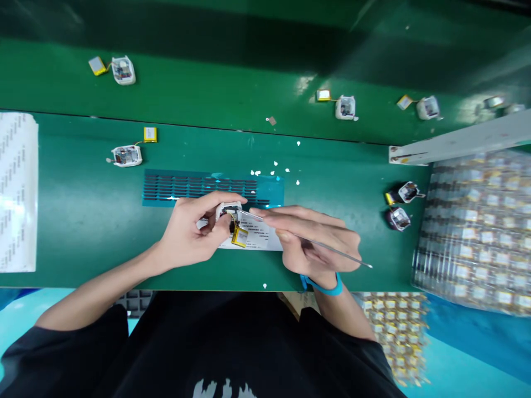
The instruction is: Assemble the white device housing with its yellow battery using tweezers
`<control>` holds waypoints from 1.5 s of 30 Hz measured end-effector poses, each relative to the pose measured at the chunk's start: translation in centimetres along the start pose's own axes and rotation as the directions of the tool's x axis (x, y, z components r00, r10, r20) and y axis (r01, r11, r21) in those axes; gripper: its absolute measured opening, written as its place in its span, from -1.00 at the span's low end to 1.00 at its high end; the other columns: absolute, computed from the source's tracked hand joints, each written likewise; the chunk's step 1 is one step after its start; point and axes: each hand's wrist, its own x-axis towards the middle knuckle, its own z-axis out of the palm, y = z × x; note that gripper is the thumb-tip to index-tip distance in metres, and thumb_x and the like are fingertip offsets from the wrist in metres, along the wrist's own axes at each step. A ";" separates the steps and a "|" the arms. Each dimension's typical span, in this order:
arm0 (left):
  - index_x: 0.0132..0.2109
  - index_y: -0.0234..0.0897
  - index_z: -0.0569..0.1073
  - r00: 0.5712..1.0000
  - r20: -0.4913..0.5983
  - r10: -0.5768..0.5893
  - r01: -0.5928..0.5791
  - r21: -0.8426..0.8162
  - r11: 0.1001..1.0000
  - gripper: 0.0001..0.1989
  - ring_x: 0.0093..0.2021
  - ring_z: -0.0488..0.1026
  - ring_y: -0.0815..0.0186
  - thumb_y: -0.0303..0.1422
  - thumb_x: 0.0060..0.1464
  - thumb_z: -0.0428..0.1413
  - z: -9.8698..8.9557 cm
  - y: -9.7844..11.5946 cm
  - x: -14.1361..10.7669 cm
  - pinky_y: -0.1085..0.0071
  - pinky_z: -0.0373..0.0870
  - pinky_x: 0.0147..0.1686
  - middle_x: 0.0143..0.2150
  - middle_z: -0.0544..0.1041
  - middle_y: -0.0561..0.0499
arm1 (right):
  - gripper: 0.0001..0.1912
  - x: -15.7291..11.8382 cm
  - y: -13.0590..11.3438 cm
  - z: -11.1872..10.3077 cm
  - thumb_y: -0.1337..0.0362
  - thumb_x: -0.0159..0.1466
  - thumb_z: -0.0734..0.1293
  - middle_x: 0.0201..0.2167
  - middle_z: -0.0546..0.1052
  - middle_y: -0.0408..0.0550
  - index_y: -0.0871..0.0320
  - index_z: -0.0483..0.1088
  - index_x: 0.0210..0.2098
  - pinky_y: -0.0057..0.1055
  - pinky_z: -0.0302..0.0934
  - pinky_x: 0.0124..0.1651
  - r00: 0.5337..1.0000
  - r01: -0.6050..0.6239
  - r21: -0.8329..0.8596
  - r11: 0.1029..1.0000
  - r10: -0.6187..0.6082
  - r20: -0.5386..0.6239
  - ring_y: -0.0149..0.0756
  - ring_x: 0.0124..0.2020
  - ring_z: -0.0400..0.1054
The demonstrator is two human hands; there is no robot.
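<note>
Between the thumb and fingers of my left hand [194,229] is a small white device housing [229,209], its open side showing. A yellow-edged battery [240,236] hangs from it below my left fingertips. My right hand [315,235] grips a thin metal tool [332,249] like a pen, and the tool's tip reaches into the housing. Beneath both hands lies a white printed sheet [265,235]. A blue sheet with dark strips [182,187] lies just behind my left hand.
Similar housings with batteries sit at the left [128,156], along the back strip [345,108] and at the right [399,219]. Stacked clear trays [477,232] of parts stand far right, below a metal bracket [456,138]. White sheets [19,193] lie far left. Small white bits are scattered mid-table.
</note>
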 end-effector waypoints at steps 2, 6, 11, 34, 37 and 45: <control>-0.04 -0.35 0.62 1.000 -0.001 0.002 -0.002 -0.010 1.000 -0.72 -0.67 0.21 0.49 -0.46 0.19 0.06 0.0 0.0 0.0 0.54 0.19 -0.64 -0.56 0.48 0.15 | -0.75 0.0 0.0 0.1 0.44 0.42 0.33 -0.23 0.73 -0.08 0.11 0.57 0.01 -0.39 0.62 -0.26 1.000 -0.005 0.002 1.000 0.005 -0.005 -0.25 -0.22 0.67; -0.05 -0.38 0.62 1.000 -0.010 0.013 -0.014 -0.030 0.999 -0.73 -0.67 0.21 0.49 -0.49 0.19 0.07 0.0 0.2 0.0 0.54 0.16 -0.66 -0.56 0.49 0.13 | -0.75 0.0 0.1 0.2 0.44 0.42 0.32 -0.24 0.73 -0.06 0.13 0.58 0.00 -0.37 0.63 -0.27 0.999 -0.009 -0.004 1.000 0.009 -0.031 -0.23 -0.22 0.68; -0.04 -0.34 0.62 1.000 0.003 0.011 -0.011 -0.037 0.999 -0.73 -0.68 0.20 0.49 -0.49 0.20 0.07 -0.2 0.3 0.1 0.54 0.13 -0.66 -0.57 0.49 0.13 | -0.75 0.0 0.0 0.2 0.48 0.39 0.34 -0.24 0.73 -0.04 0.17 0.58 -0.01 -0.39 0.62 -0.25 1.000 0.008 0.012 1.000 -0.008 -0.020 -0.23 -0.20 0.68; -0.04 -0.39 0.61 0.999 0.019 -0.038 0.040 -0.155 0.987 -0.74 -0.66 0.13 0.49 -0.51 0.23 0.06 0.0 0.1 0.0 0.54 0.06 -0.68 -0.59 0.36 0.18 | -0.72 -0.4 0.2 0.1 0.43 0.40 0.34 -0.19 0.73 -0.12 0.07 0.58 0.04 -0.36 0.62 -0.25 0.998 -0.061 0.031 0.998 0.062 -0.020 -0.25 -0.20 0.67; -0.04 -0.37 0.61 0.999 0.028 -0.046 0.050 -0.150 0.987 -0.74 -0.65 0.15 0.49 -0.49 0.24 0.06 -0.1 0.1 -0.1 0.54 0.10 -0.66 -0.58 0.40 0.16 | -0.69 -0.6 0.3 0.2 0.44 0.38 0.36 -0.18 0.73 -0.15 0.05 0.57 0.06 -0.38 0.61 -0.24 0.999 -0.043 0.017 0.999 0.043 -0.032 -0.26 -0.20 0.67; -0.03 -0.37 0.62 0.999 0.016 -0.029 0.031 -0.150 0.988 -0.75 -0.64 0.18 0.50 -0.46 0.27 0.07 -0.1 0.1 -0.1 0.55 0.13 -0.64 -0.56 0.44 0.15 | -0.73 -0.2 0.1 0.2 0.43 0.43 0.32 -0.24 0.73 -0.10 0.09 0.56 0.04 -0.39 0.61 -0.25 1.000 -0.014 0.007 1.000 0.014 -0.010 -0.26 -0.20 0.67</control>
